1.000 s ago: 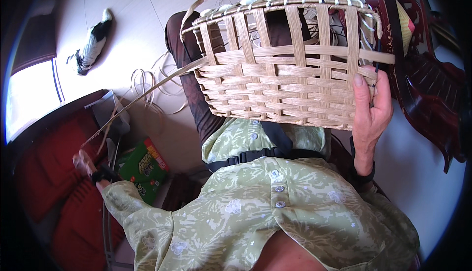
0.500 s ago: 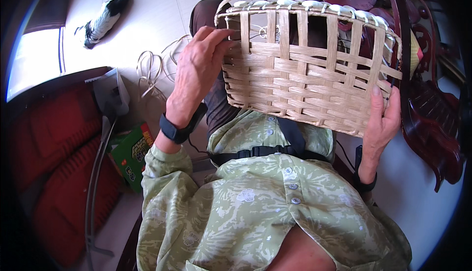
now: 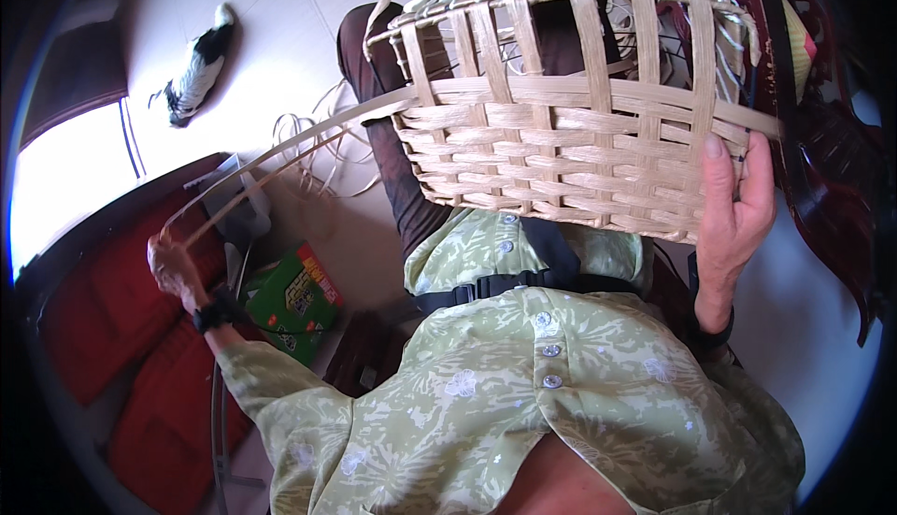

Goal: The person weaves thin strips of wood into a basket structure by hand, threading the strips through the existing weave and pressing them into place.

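A tan woven basket is held up in front of my torso, its side facing me. Pale cord lashes its rim, and open gaps show between the upright strips near the top. My right hand grips the basket's lower right corner, thumb on the near face. Far out to the left, my left hand is closed on a flat weaving strip. The strip runs from that hand to the basket's left edge and through the uprights; its short end sticks out past the right edge.
Loose coiled strips lie on the pale tiled floor. A black-and-white animal lies at the far left. Red cushions and a green box are at my left. Carved dark red wooden furniture stands close on the right.
My left hand has moved from the basket's upper left edge far out to the left, drawing the strip out straight. The basket has shifted slightly up and left; my right hand stays on it.
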